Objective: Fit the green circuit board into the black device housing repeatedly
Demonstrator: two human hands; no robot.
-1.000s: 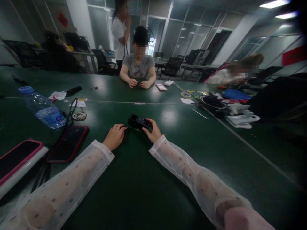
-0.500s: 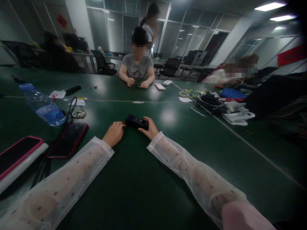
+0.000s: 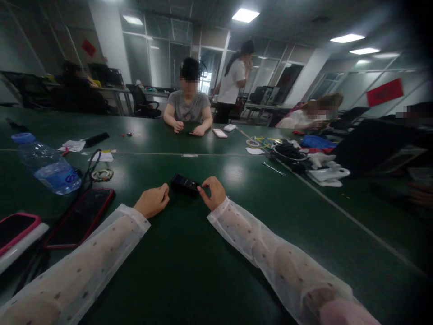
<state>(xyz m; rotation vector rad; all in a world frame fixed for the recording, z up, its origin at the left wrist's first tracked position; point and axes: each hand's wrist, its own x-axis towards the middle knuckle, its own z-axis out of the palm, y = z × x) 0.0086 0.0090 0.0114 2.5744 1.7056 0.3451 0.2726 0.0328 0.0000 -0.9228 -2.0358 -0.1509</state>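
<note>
Black and flat on the green table (image 3: 209,253), the small rectangular plastic box (image 3: 184,184) is now lying down, your right hand (image 3: 212,192) seemingly pinching its end while your left hand (image 3: 152,201) is resting curled, empty, beside it.

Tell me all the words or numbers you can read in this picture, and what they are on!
None can be read.
Water bottle: blue label with a mark, too blurred to read.
Red sign on the right wall: dark marks, too blurred.
Red sign on the left wall: too small.
Small black box by the left hand and right hand: no writing shows.
</note>
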